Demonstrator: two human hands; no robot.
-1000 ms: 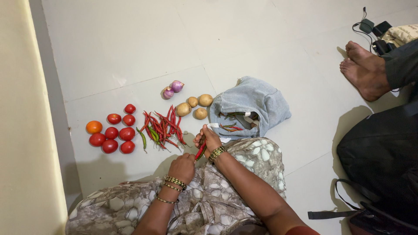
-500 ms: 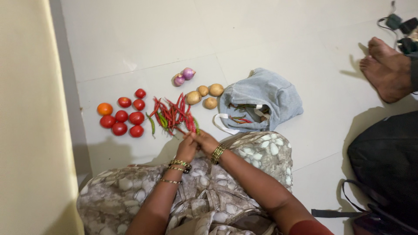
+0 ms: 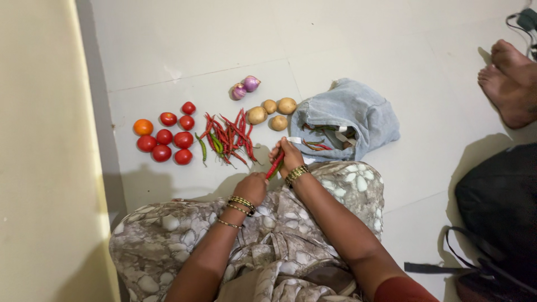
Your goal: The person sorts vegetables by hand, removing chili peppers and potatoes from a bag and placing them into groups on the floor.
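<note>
I sit on a pale tiled floor and look down at my lap. My right hand (image 3: 288,156) grips red chillies (image 3: 274,166) just in front of my knee. My left hand (image 3: 251,187) sits close beside it with its fingers curled, touching the lower end of those chillies. A pile of red and green chillies (image 3: 226,136) lies on the floor ahead. A light blue cloth bag (image 3: 347,114) lies open to the right, with a few chillies showing in its mouth.
Several red tomatoes (image 3: 168,137) and an orange one (image 3: 142,127) lie left of the chilli pile. Several potatoes (image 3: 272,111) and two purple onions (image 3: 245,88) lie beyond it. Another person's bare feet (image 3: 506,81) are at the right, a black bag (image 3: 498,218) below them. A wall (image 3: 45,151) runs along the left.
My right hand has drawn back from the chilli pile toward my knee with red chillies in it. The left hand has come back with it.
</note>
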